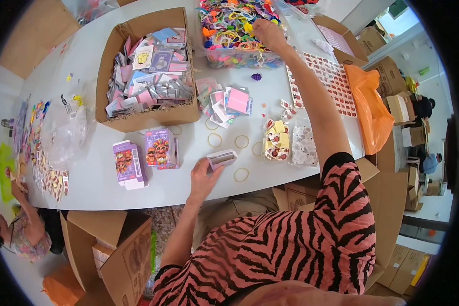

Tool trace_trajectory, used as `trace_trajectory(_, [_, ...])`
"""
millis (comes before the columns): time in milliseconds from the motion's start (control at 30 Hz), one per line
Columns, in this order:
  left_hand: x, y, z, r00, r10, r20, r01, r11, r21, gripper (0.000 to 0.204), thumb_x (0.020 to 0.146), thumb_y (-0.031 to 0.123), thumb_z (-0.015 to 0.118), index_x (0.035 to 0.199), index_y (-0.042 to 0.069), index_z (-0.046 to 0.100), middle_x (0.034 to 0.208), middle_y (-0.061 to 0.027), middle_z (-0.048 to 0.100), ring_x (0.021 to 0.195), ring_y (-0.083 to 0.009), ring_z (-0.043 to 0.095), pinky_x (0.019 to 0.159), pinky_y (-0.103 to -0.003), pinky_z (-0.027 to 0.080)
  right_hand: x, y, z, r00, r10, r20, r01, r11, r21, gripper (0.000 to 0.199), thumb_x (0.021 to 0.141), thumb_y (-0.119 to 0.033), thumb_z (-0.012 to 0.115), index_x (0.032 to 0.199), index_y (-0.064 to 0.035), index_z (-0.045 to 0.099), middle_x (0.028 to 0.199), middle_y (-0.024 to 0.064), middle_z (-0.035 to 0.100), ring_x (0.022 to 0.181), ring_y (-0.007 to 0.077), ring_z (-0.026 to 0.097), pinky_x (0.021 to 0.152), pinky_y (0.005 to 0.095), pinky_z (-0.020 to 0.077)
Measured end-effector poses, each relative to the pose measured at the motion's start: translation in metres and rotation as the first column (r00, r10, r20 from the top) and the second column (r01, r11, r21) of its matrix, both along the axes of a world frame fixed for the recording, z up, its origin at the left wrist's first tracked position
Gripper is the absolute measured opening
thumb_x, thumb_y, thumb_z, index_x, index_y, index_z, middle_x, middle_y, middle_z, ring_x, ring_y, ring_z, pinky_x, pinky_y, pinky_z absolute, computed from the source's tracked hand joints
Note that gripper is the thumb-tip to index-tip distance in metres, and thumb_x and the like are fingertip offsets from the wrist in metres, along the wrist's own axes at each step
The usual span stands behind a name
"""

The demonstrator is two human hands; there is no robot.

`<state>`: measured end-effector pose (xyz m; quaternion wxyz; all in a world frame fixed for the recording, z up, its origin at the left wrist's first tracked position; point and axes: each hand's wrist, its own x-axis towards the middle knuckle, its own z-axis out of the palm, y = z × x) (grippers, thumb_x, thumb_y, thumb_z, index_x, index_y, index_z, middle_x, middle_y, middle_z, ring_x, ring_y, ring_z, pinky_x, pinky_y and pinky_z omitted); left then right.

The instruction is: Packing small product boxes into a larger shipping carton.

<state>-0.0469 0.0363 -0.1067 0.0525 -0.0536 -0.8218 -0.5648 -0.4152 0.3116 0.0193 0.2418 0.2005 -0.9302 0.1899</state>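
Observation:
Near the front edge of the table, my left hand (204, 179) is closed on a small open carton (222, 158), its opening facing up. My right hand (269, 34) reaches far over the table to a clear plastic tub (239, 57) heaped with colourful small trinkets and cords. Its fingers are pinched together beside a yellow trinket (248, 27); whether they hold it is too small to tell. Left of my left hand stand purple printed cartons (159, 148) and another flat-lying purple carton (128, 162). Several rubber bands (241, 174) lie around the open carton.
A large cardboard box (153, 122) full of small cards stands at the back left. Loose cards (237, 100), yellow sticker pieces (277, 140) and white packets (304, 145) lie mid-table. Sticker sheets (326, 84) and an orange bag (370, 109) are at right. Another person's hand (19, 191) is far left.

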Motion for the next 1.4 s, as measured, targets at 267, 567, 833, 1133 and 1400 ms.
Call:
trace_trajectory(267, [0.001, -0.001, -0.001, 1.000, -0.005, -0.006, 0.005, 1.000, -0.008, 0.025, 0.076, 0.008, 0.071, 0.100, 0.002, 0.065, 0.091, -0.0101, 0.068, 0.078, -0.0174, 0.064, 0.072, -0.030, 0.050, 0.003, 0.027, -0.008, 0.994, 0.063, 0.086, -0.060, 0.998, -0.031, 0.012, 0.075, -0.016, 0.067, 0.081, -0.0088, 0.060, 0.072, 0.0074, 0.065, 0.068, 0.0270, 0.064, 0.063, 0.0382, 0.0499])
trace_trajectory(567, [0.001, -0.001, -0.006, 0.999, -0.002, 0.040, 0.002, 1.000, -0.001, 0.028, 0.077, 0.009, 0.071, 0.103, 0.002, 0.065, 0.091, -0.0085, 0.068, 0.080, -0.0150, 0.064, 0.073, -0.029, 0.050, -0.006, 0.049, 0.004, 0.987, 0.114, 0.117, -0.057, 0.913, -0.405, 0.014, 0.082, -0.014, 0.067, 0.092, -0.0044, 0.065, 0.075, 0.0018, 0.065, 0.067, 0.0090, 0.061, 0.060, 0.0253, 0.0490])
trace_trajectory(833, [0.004, -0.003, -0.004, 0.998, -0.059, 0.019, 0.058, 0.997, 0.043, 0.025, 0.080, 0.005, 0.069, 0.104, -0.001, 0.063, 0.092, -0.0095, 0.068, 0.081, -0.0130, 0.062, 0.073, -0.028, 0.050, 0.104, -0.025, 0.045, 0.845, 0.430, 0.317, -0.074, 0.681, -0.729, 0.018, 0.086, -0.011, 0.064, 0.099, 0.0013, 0.064, 0.080, 0.0006, 0.065, 0.071, 0.0080, 0.060, 0.068, 0.0229, 0.0506])
trace_trajectory(1133, [-0.002, 0.000, 0.005, 1.000, 0.003, 0.001, -0.003, 0.999, 0.052, 0.026, 0.075, 0.012, 0.073, 0.095, 0.000, 0.063, 0.086, -0.0169, 0.066, 0.076, -0.0309, 0.064, 0.070, -0.036, 0.051, 0.241, -0.069, 0.058, 0.414, 0.674, 0.612, -0.231, 0.729, -0.645, 0.020, 0.090, -0.009, 0.057, 0.108, -0.0020, 0.062, 0.083, 0.0017, 0.062, 0.070, 0.0064, 0.060, 0.064, 0.0204, 0.0434])
trace_trajectory(1400, [-0.002, 0.000, 0.002, 1.000, -0.013, -0.005, 0.013, 0.999, 0.039, 0.027, 0.075, 0.015, 0.074, 0.095, 0.001, 0.063, 0.085, -0.0155, 0.066, 0.076, -0.0293, 0.064, 0.068, -0.037, 0.050, 0.274, -0.079, 0.030, 0.295, 0.688, 0.663, -0.262, 0.726, -0.636, 0.015, 0.087, -0.004, 0.061, 0.101, 0.0012, 0.064, 0.088, 0.0003, 0.063, 0.078, 0.0047, 0.055, 0.069, 0.0209, 0.0452])
